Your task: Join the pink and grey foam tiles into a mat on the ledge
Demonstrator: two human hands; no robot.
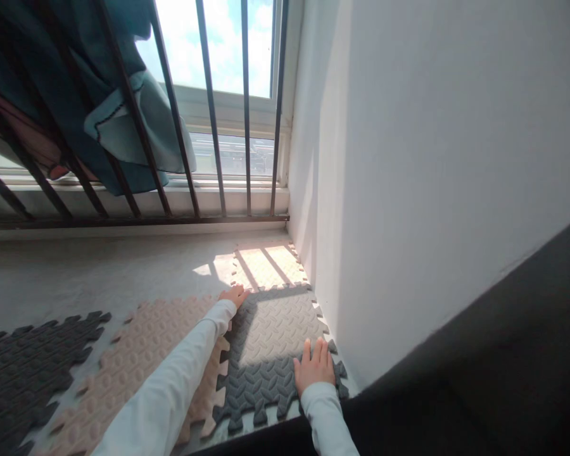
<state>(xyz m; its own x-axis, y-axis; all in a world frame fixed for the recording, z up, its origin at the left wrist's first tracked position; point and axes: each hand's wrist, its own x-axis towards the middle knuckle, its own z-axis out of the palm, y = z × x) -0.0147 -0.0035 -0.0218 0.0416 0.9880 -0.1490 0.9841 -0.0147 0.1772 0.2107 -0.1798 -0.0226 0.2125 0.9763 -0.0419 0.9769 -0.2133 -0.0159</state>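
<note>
A grey foam mat tile [275,329] with a raised tread pattern and toothed edges lies on the floor by the white wall. My right hand [316,366] rests flat on its near right corner, fingers spread. At the tile's far left corner is my left hand [235,294], reaching out with its fingers extended near the seam with a beige foam tile [266,263] behind. Another beige tile [137,354] lies to the left, partly hidden under my left sleeve. Farther left is a dark grey tile [33,361].
The white wall [408,158] rises close on the right. Dark metal railing bars [209,114] stand before a window at the back, with blue-green cloth [123,107] hanging behind them. Bare pale floor [99,266] stretches between tiles and railing. A dark edge [261,438] runs along the front.
</note>
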